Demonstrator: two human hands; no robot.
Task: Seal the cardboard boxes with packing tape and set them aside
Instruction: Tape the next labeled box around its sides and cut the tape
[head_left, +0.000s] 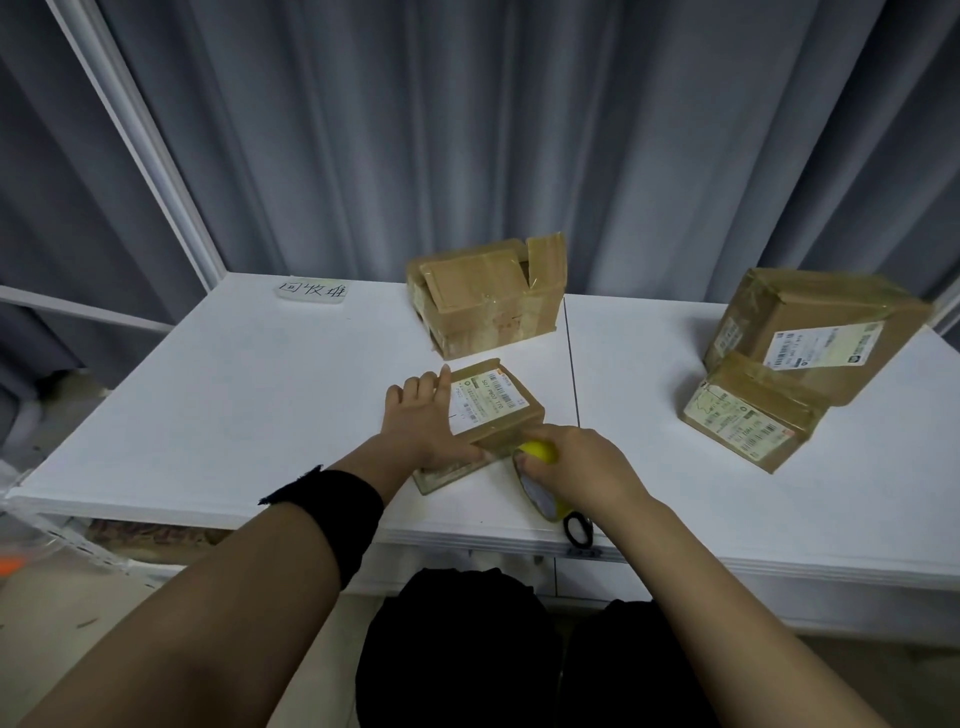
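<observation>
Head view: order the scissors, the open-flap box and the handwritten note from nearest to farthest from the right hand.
1. The scissors, on the near side, just beside the right hand.
2. The open-flap box, back centre.
3. The handwritten note, back left.

White table (249, 395), grey pleated curtain (467, 130), white frame post (140, 140)

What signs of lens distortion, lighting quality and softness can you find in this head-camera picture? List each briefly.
Head view: the wide-angle lens slants the white frame post, slightly bows the front edge of the table, and makes the near forearms look oversized. The light is dim and even, and the shadows beside the small box are faint. The fine print on its label is too soft to read.
</observation>
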